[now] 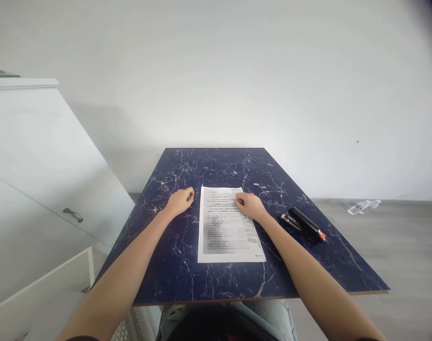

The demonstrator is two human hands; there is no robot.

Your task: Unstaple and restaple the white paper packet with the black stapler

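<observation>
A printed sheet of paper [223, 227] covered in lines of dark text lies flat on the dark blue marbled table [216, 163]. My left hand [180, 201] rests on the tabletop just left of the sheet, fingers curled in and nothing seen in them. On the sheet's upper right edge lies my right hand [250, 205], its fingers bent in a loose fist against the paper. Nothing shows inside that hand either. To its right are a black pen-like item [290, 221] and a long black case or holder [306, 224] with an orange-red end.
A small pale block [256, 184] sits beyond my right hand. On the left stands a white cabinet [34, 156] with a dark handle [73, 215]. Crumpled clear plastic [364, 206] lies on the floor at the right. The white wall [216, 76] rises behind the table.
</observation>
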